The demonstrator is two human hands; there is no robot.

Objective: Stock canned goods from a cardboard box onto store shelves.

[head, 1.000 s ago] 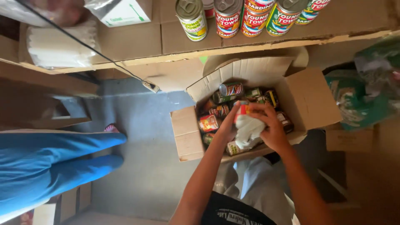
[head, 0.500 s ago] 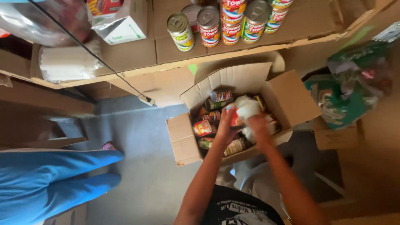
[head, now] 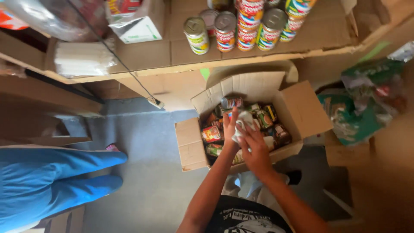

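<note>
Over the open cardboard box of cans on the floor, the left hand and right hand both clamp a crumpled white cloth; best keep it bunched tight, clear of the cans

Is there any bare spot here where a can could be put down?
Bare grey floor lies between the open cardboard box and the blue trouser legs. The shelf has room left of the cans. The box's inside is crowded under both hands.
</note>
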